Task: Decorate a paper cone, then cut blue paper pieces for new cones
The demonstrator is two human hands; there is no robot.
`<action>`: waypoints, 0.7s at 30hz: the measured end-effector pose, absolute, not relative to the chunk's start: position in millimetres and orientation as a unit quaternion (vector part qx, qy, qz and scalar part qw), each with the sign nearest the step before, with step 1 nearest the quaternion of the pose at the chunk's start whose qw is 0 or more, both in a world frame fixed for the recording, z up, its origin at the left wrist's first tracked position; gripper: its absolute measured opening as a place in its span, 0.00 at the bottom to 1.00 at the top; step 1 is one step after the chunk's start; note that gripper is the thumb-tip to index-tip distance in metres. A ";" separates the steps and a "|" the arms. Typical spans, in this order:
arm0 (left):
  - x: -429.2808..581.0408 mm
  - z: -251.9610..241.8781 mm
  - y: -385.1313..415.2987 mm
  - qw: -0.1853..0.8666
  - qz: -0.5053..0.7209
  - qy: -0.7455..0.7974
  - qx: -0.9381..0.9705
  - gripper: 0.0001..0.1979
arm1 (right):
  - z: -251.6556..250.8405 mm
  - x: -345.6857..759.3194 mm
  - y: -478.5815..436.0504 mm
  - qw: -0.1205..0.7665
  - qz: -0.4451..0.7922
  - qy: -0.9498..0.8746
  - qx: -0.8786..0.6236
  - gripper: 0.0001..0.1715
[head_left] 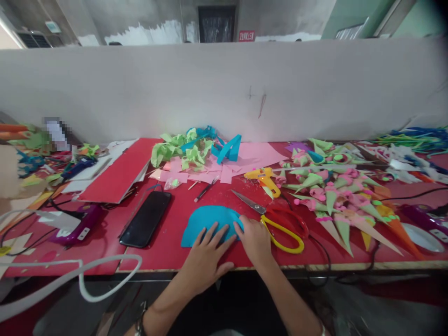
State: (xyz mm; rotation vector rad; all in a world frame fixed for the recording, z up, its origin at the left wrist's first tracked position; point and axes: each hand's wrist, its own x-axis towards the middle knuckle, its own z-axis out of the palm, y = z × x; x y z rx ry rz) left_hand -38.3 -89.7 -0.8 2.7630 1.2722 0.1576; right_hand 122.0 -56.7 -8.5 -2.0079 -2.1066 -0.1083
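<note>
A blue sheet (203,224) with a rounded upper edge lies on the red table in front of me. My left hand (210,245) rests flat on its lower part with the fingers spread. At the sheet's right end, the curled fingers of my right hand (255,238) grip its edge, and the fingertips are partly hidden. Just right of that hand are scissors (276,224) with one red and one yellow handle loop, blades pointing up and left. A yellow glue gun (264,178) lies behind the scissors.
Several green and pink paper cones (332,191) are piled on the right. Green scraps (189,154) and pink sheets (252,156) lie at the back. On the left are a black phone (147,218), a red board (121,170) and a purple power strip (79,226). A pale wall (217,88) stands behind.
</note>
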 end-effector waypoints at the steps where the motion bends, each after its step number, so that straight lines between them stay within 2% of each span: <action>1: -37.2 -0.9 -90.7 0.050 0.049 0.419 0.905 0.28 | -8.2 121.9 -56.9 0.113 -0.037 -0.719 -0.685 0.13; 17: -128.9 7.3 -113.3 -0.009 -0.007 0.476 0.879 0.24 | -5.9 124.3 -55.8 0.107 -0.012 -0.721 -0.684 0.14; 19: -134.6 8.3 -114.5 -0.006 -0.007 0.477 0.879 0.24 | -3.6 120.9 -55.7 0.119 -0.031 -0.730 -0.672 0.12; 21: -135.6 9.1 -114.5 0.000 -0.004 0.481 0.877 0.23 | -0.9 112.4 -59.0 0.140 -0.070 -0.763 -0.627 0.16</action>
